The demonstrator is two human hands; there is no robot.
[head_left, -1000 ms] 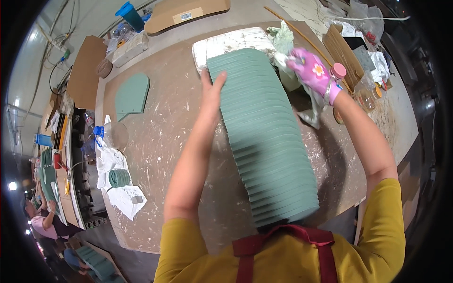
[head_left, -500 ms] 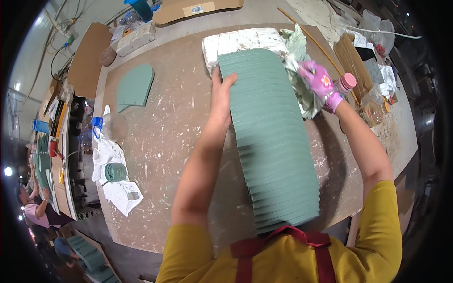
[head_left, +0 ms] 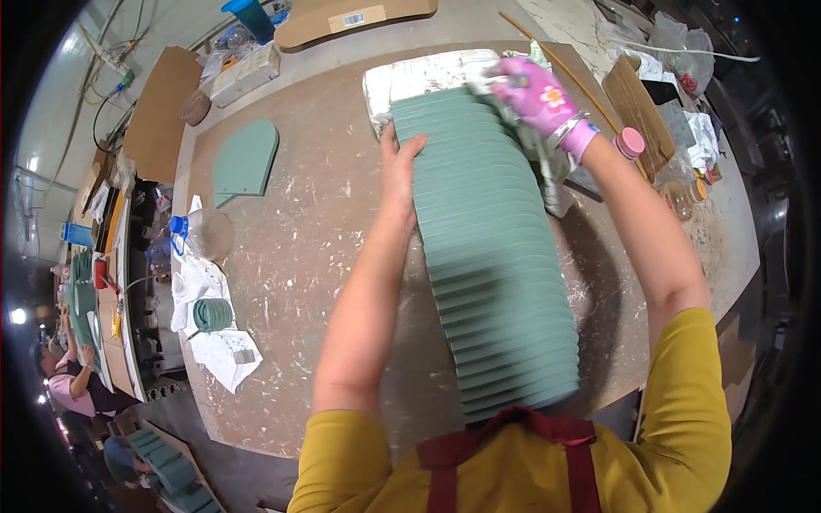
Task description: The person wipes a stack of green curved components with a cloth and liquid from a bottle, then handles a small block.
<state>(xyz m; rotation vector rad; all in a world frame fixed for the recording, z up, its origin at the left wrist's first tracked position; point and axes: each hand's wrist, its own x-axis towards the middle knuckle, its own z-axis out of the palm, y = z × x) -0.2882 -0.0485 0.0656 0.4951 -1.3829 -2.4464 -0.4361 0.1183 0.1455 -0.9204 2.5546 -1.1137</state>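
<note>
My pink-gloved right hand (head_left: 537, 96) just swung left over the one long, ridged green stack (head_left: 487, 222) on the scuffed brown counter (head_left: 299, 248), fingers bunched round one pale cloth rag (head_left: 550, 175); bare left hand (head_left: 398, 167), thumb spread, touches the stack's edge.

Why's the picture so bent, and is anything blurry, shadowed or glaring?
In the head view, the fisheye lens bends the table and leaves a black rim; there too, the gloved right hand looks slightly smeared, a shadow falls right of the green ribbed piece, and a bright light glares at far left.
</note>
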